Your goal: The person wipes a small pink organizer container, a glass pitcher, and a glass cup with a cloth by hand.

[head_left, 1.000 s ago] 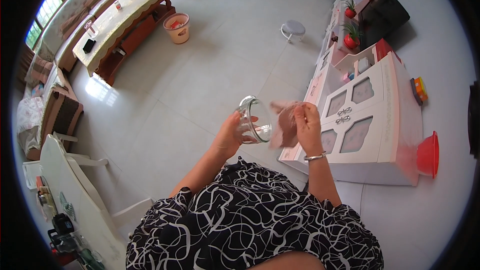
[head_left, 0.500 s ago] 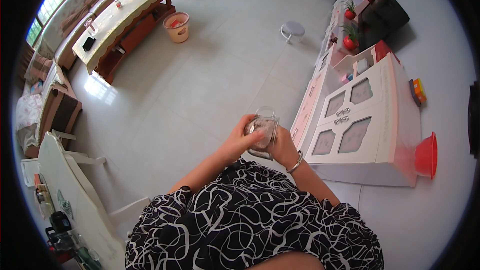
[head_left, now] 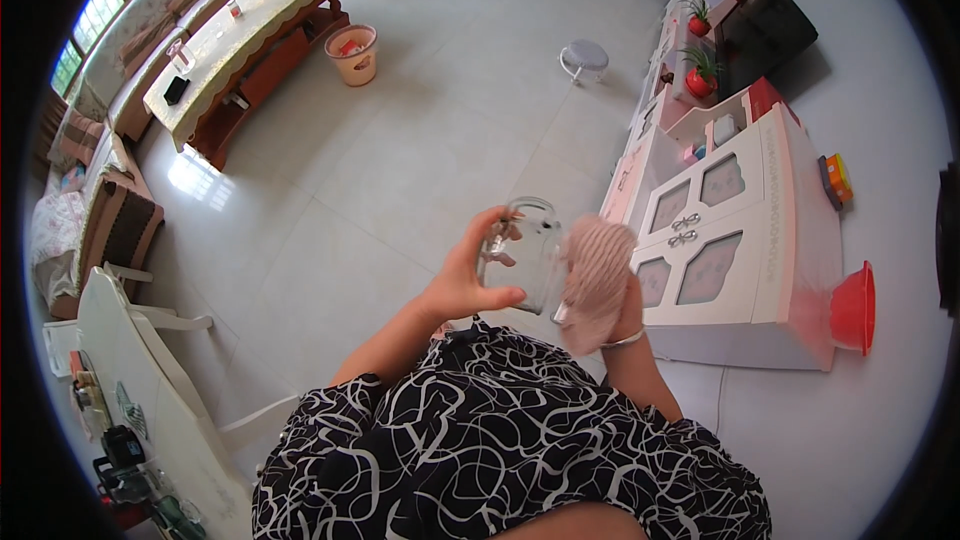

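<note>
Ahead of my body, my left hand (head_left: 465, 275) grips a clear glass mug (head_left: 535, 265), thumb on the near side and fingers seen through the glass. A rounded loop, which looks like its handle, is at the mug's far side. My right hand (head_left: 628, 315), mostly covered, holds a bunched pinkish-beige cloth (head_left: 597, 280). The cloth is just right of the mug, by its right-hand end; I cannot tell if they touch. A bracelet circles my right wrist.
A white and pink cabinet (head_left: 770, 240) stands close on my right. At left is a pale table (head_left: 150, 360) with a white chair (head_left: 260, 420). Farther off are a coffee table (head_left: 215, 50), a bin (head_left: 352, 70) and a round stool (head_left: 585, 55).
The cloth, seen inside the mug before, is out at its right. My right hand has moved right with it, while my left hand keeps the mug.
</note>
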{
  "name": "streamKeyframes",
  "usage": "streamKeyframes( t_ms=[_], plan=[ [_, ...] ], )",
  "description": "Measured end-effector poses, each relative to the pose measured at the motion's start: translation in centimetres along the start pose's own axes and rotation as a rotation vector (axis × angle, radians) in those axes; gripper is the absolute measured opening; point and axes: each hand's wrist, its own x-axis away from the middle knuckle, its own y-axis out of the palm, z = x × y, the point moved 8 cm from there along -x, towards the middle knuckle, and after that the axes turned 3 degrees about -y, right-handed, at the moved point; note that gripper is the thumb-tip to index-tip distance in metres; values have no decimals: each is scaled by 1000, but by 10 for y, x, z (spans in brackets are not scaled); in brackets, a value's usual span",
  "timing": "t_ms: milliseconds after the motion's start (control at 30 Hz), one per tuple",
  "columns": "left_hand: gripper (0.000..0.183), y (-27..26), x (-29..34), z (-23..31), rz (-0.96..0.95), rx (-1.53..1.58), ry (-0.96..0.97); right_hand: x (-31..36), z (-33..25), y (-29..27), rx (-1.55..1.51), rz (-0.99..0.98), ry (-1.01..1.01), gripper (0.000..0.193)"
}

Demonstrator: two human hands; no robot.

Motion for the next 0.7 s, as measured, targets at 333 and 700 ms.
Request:
streamKeyframes(
  t_ms=[333, 700],
  plan=[
    [88, 30, 2, 21, -128, -495, 328, -5, 24, -1, 458, 104, 32, 31],
    [84, 25, 9, -1, -176, 183, -143, 5, 31, 56, 1182, -385, 74, 27]
  ],
)
